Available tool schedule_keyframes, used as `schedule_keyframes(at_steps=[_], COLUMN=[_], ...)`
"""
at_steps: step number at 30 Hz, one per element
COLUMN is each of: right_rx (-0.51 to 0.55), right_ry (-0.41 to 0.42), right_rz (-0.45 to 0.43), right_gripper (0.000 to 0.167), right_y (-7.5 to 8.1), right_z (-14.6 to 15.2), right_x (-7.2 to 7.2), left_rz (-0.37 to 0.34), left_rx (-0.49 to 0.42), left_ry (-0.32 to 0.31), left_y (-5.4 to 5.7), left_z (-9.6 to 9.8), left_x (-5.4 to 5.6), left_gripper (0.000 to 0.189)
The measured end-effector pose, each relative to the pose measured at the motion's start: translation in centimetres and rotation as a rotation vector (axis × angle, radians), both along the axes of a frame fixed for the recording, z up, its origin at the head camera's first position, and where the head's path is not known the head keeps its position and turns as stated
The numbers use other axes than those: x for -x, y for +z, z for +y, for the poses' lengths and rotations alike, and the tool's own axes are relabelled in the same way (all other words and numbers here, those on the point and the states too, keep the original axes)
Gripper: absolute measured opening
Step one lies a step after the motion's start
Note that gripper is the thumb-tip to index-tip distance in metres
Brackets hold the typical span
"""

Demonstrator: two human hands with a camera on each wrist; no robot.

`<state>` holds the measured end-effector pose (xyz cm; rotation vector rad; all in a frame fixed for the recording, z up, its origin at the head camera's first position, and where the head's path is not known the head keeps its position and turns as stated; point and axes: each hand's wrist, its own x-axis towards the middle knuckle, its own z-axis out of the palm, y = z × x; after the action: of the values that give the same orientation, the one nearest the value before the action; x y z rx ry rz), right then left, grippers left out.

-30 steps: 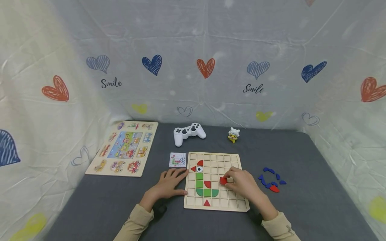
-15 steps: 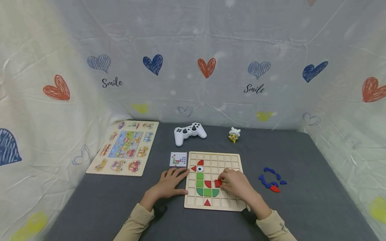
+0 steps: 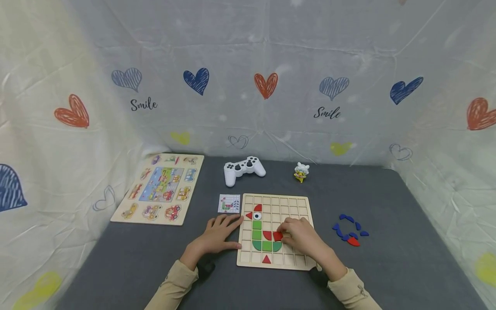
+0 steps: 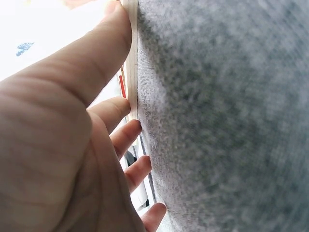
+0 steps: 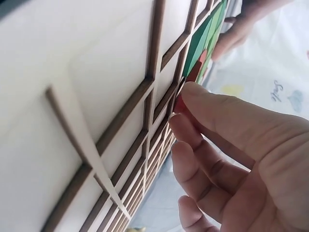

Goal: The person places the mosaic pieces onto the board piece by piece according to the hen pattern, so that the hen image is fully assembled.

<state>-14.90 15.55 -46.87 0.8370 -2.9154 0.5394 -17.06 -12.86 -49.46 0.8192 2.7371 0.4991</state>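
A wooden grid board (image 3: pixel 294 208) lies on the dark table, with green, red and white pieces set in its cells. My right hand (image 3: pixel 304 237) pinches a red square tile (image 3: pixel 277 236) between thumb and fingers. The tile is just right of a red quarter-round piece (image 3: pixel 267 235) and above the green row (image 3: pixel 267 246), slightly tilted in its cell. In the right wrist view, thumb and index finger meet at the red tile's edge. My left hand (image 3: pixel 215 236) rests spread at the board's left edge, thumb and fingertips touching it; in the left wrist view its fingers are straight.
A pattern card (image 3: pixel 229 203) lies up and left of the board. Farther back are a white game controller (image 3: pixel 244 170) and a small figurine (image 3: pixel 301 172). A picture puzzle (image 3: pixel 162 188) lies at the left. Blue pieces (image 3: pixel 358 226) and one red piece (image 3: pixel 353 242) lie at right.
My right hand has moved left across the board with the red tile, bringing it next to the red quarter-round piece. The left hand has stayed at the board's edge.
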Motion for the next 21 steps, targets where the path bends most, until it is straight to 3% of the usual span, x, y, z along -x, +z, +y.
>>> schedule_keyframes(at_steps=[21], right_rx=[-0.029], right_ry=[-0.032], right_rz=[0.006], right_gripper=[0.014], right_y=[0.06], right_z=[0.09], right_x=[0.0], left_rz=[-0.005], left_rx=[-0.009], left_ry=[0.002], left_y=[0.2], left_z=[0.08], left_x=[-0.04], left_gripper=[0.079])
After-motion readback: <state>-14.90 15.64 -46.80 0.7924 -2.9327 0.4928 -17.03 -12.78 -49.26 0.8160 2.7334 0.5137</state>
